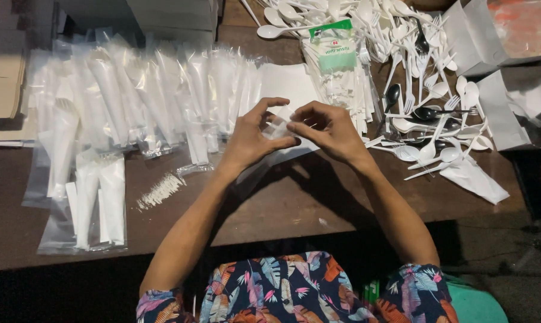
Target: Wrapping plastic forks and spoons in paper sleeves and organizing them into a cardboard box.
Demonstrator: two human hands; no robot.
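1. A clear plastic sleeve (pixel 280 127) sits between both hands above the middle of the brown table (pixel 294 203); its long axis seems to run from the fingertips down and toward the person's left, where a pale, see-through length trails under the left wrist (the lower end is hard to trace against the wood).

2. The left hand (pixel 252 139) pinches the sleeve's upper end, thumb and forefinger curled close with only a small gap; the right hand (pixel 330 133) meets it from the other side, fingers bent inward and closed on the same end; the two sets of fingertips nearly touch.

3. What the sleeve contains cannot be told; the fingers cover its mouth, and glare washes out the plastic.

4. Beside the hands: a row of filled clear packets (pixel 157 96) lies to the left; a flat pack with a green label (pixel 333 57) rests just beyond the right hand; a loose heap of white plastic spoons and forks (pixel 420 78), with a few black ones, spreads to the right, cut off by the top edge.
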